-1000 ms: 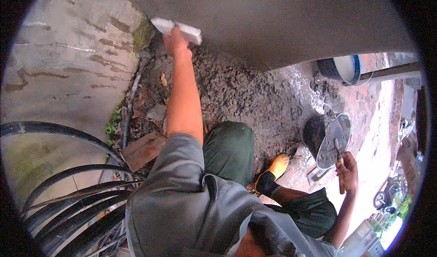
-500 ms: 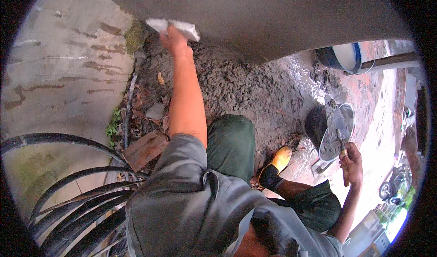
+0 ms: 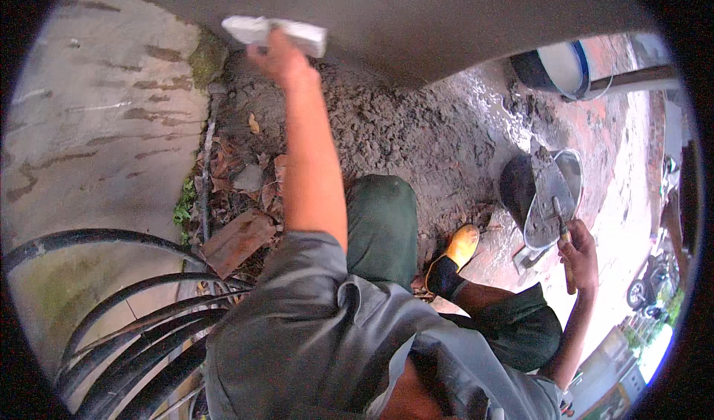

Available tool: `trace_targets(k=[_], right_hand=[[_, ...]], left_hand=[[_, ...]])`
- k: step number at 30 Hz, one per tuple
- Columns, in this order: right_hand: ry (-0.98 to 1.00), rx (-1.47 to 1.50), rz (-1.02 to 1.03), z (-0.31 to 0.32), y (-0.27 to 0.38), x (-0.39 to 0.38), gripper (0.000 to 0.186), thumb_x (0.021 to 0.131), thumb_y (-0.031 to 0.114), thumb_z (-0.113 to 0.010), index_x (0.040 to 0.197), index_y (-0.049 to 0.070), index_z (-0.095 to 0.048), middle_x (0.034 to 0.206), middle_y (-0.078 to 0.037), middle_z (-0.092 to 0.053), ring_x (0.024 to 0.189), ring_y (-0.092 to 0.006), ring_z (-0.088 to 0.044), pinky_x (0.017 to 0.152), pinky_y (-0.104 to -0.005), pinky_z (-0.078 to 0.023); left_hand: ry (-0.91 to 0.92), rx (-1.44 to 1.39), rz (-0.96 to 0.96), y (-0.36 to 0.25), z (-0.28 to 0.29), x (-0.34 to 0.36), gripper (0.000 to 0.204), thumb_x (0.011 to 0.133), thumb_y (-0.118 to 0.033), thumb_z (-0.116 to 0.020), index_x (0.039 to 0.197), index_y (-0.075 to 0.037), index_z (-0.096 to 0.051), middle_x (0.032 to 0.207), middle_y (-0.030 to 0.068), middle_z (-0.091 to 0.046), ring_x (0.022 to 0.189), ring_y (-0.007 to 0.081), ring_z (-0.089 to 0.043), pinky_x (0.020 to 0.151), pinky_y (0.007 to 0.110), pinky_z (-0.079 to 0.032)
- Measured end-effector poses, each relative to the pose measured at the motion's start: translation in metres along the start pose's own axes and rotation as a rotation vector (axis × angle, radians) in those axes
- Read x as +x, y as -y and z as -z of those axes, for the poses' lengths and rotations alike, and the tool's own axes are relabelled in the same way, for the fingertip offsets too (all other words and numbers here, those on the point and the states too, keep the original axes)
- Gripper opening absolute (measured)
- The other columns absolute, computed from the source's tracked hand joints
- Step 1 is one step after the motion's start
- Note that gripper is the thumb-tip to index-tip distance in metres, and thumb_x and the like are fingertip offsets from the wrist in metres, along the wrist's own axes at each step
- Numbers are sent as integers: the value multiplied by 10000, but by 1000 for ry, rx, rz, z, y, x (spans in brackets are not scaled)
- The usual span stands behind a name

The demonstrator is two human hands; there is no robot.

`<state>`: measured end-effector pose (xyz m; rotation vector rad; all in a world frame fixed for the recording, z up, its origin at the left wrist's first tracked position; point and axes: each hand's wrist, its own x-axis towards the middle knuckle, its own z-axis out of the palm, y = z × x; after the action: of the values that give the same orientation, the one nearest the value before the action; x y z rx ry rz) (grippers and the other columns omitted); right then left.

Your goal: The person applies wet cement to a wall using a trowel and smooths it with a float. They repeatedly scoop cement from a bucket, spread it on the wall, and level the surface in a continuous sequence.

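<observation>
My left hand reaches far forward, its fingers closed on a white block-shaped plastering float. The float lies against the lower part of a smooth grey plastered wall, and motion blurs it a little. On the right, my right hand grips the wooden handle of a trowel. Its broad grey blade carries wet mortar and sits over the mouth of a dark bucket, partly covering the opening. Whether the blade touches the rim I cannot tell.
A second bucket with a blue rim stands by the wall's end. Wet mortar and rubble cover the ground. Black hoses coil at the lower left, near a broken brick. A stained wall rises on the left.
The whole view has shifted slightly. My left hand and the float have moved slightly along the wall's lower part; the trowel stays over the bucket in my right hand.
</observation>
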<state>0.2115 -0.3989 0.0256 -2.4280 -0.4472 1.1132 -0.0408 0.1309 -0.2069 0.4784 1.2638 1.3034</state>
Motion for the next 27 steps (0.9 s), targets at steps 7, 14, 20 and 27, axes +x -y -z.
trace_targets(k=[7, 14, 20, 27], right_hand=[[10, 28, -27, -2, -8, -4, 270, 878, 25, -622, 1140, 77, -584, 900, 27, -571, 757, -85, -550, 647, -269, -477], [26, 35, -52, -3, -3, -6, 239, 879, 18, -638, 1102, 78, -577, 881, 30, -553, 747, -79, -538, 634, -251, -463], [49, 147, 49, -5, -13, 13, 238, 871, -61, -626, 1071, 61, -583, 960, 26, -536, 896, -100, -518, 805, -260, -441], [107, -62, 119, -21, 5, 28, 259, 872, -67, -662, 1099, 21, -574, 988, 32, -536, 922, -102, -495, 848, -263, -439]], left_hand=[[180, -82, 406, 86, 36, 23, 432, 966, -304, -527, 1307, -41, -498, 1203, 171, -612, 1049, 312, -650, 874, 492, -567], [302, -180, 526, 113, 12, -69, 490, 921, -369, -637, 1292, -78, -508, 1249, 152, -603, 1124, 349, -619, 958, 601, -506], [96, -247, 308, 11, -38, -132, 598, 871, -244, -739, 1339, -51, -421, 1233, 141, -590, 1100, 295, -625, 940, 532, -513], [381, 8, -1062, -148, -54, -101, 812, 813, -26, -732, 1480, 35, -274, 1319, 170, -483, 1186, 242, -515, 1039, 387, -423]])
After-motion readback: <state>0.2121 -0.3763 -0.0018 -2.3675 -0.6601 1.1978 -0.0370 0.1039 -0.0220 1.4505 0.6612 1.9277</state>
